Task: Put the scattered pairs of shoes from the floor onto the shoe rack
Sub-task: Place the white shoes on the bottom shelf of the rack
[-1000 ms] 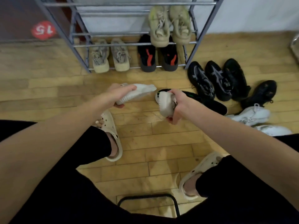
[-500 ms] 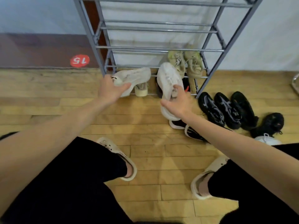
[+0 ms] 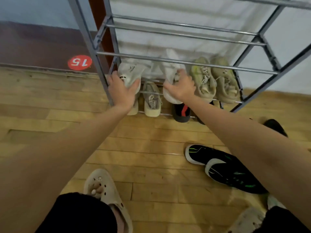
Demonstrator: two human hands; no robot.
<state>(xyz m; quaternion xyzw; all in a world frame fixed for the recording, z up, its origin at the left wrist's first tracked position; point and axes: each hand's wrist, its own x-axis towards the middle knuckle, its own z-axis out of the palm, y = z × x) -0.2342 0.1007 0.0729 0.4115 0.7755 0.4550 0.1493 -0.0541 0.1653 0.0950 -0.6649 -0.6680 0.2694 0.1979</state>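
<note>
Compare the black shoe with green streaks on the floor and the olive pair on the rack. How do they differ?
The black shoe lies on the wooden floor, while the olive pair sits on a rack shelf. The black shoe is dark with green streaks and a white sole edge; the olive pair is pale and plain. Laces show on the olive pair, none on the black shoe. Both are sporty shoes, and neither is touched by the hands.

Bare forearms, no sleeves. Black trousers (image 3: 80,214). Beige perforated foam clogs (image 3: 107,190) on both feet, toes visible through holes.
</note>
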